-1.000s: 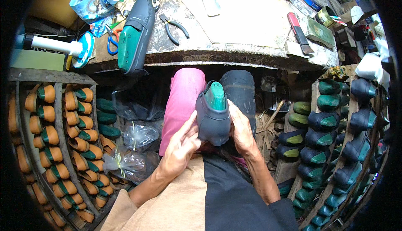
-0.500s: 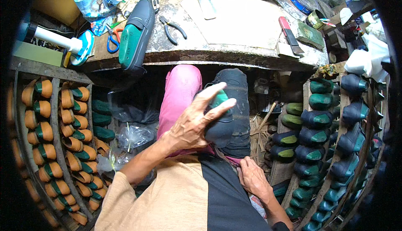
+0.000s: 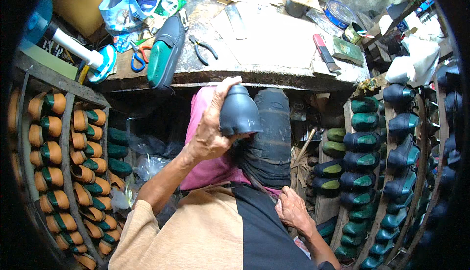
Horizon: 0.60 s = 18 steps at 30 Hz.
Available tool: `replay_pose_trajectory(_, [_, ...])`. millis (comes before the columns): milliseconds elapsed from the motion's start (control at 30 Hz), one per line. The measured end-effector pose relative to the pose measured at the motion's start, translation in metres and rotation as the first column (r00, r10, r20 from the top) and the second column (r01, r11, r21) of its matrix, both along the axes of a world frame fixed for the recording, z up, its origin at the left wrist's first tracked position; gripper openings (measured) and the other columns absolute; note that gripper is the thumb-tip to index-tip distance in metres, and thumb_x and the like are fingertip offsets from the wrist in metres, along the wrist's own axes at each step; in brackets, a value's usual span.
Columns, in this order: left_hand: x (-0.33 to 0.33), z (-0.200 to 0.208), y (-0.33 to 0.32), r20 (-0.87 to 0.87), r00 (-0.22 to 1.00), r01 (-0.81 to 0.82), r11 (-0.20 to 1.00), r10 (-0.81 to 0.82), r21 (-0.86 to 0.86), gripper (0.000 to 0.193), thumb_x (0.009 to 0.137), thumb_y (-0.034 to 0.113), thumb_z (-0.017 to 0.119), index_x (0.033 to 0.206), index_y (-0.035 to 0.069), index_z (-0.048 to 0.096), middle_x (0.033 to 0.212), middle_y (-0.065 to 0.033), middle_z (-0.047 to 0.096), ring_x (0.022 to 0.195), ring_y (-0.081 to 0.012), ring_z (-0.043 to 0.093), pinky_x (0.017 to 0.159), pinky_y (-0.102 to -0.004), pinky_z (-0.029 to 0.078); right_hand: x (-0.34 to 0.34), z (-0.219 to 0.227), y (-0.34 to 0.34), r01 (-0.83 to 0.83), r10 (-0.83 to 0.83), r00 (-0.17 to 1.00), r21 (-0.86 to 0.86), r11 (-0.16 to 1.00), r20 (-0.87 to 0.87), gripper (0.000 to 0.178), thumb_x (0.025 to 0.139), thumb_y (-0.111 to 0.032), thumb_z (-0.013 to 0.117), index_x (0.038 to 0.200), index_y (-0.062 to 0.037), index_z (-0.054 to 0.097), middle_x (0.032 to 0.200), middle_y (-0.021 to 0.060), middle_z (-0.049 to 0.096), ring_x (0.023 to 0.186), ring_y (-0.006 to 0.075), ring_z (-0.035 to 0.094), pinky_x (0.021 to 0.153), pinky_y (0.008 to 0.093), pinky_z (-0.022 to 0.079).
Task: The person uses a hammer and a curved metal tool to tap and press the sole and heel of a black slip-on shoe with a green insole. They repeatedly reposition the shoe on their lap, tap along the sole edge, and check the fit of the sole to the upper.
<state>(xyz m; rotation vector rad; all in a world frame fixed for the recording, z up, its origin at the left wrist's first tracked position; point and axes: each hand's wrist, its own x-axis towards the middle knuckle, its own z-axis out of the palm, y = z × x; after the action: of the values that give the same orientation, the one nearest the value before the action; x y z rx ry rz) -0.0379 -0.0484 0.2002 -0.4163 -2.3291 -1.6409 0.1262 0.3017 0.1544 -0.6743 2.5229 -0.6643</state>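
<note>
My left hand (image 3: 209, 130) is closed around a dark shoe upper (image 3: 239, 111), holding it above my lap by its left side. The rounded dark end faces up, and part of the fingers is hidden behind it. By my right hip, my right hand (image 3: 293, 212) rests against the clothing with its fingers curled; whatever they may hold is hidden. Ahead on the bench, a dark loafer with a green last inside (image 3: 166, 55) lies near the front edge. Pliers (image 3: 201, 50) are to its right, and blue-and-orange scissors (image 3: 139, 57) to its left.
The worn workbench (image 3: 274, 69) spans the front. It bears a red-handled knife (image 3: 325, 52), a green block (image 3: 348, 50) and a whetstone-like slab (image 3: 236, 21). Racks of tan shoes (image 3: 54, 150) stand left; racks of dark and green shoes (image 3: 362, 160) stand right. Plastic bags (image 3: 152, 167) lie beside my left leg.
My left hand has turned the shoe, so its dark rounded end shows instead of the green part. The spread fingers have closed around its side. My right hand has stayed by the hip.
</note>
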Motion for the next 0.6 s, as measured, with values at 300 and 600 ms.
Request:
replay_pose_trajectory(300, [-0.045,-0.033,0.003,0.402,0.906,0.069,0.983,-0.134,0.170,0.075,0.098,0.027,0.090,0.164,0.009,0.058,0.152,-0.0118,0.068,0.137,-0.0237,0.064,0.123,-0.0398,0.047,-0.002,-0.021,-0.003,0.053,-0.055,0.998,-0.085,0.995,-0.024,0.033,0.105,-0.021,0.079,0.088,0.0049,0.069,0.098,0.0215,0.063,0.093,0.0421,0.068,0.079,0.0526,0.057])
replay_pose_trajectory(600, [-0.050,-0.089,0.001,0.396,0.876,0.115,0.917,-0.275,0.382,0.059,0.113,0.027,0.069,0.167,0.006,0.056,0.164,-0.0117,0.063,0.151,-0.0234,0.057,0.129,-0.0369,0.040,-0.050,0.025,-0.045,0.617,-0.237,0.707,-0.417,0.667,0.666,0.019,0.111,-0.011,0.072,0.113,0.0060,0.082,0.100,0.0061,0.078,0.088,0.0149,0.071,0.082,0.0298,0.057])
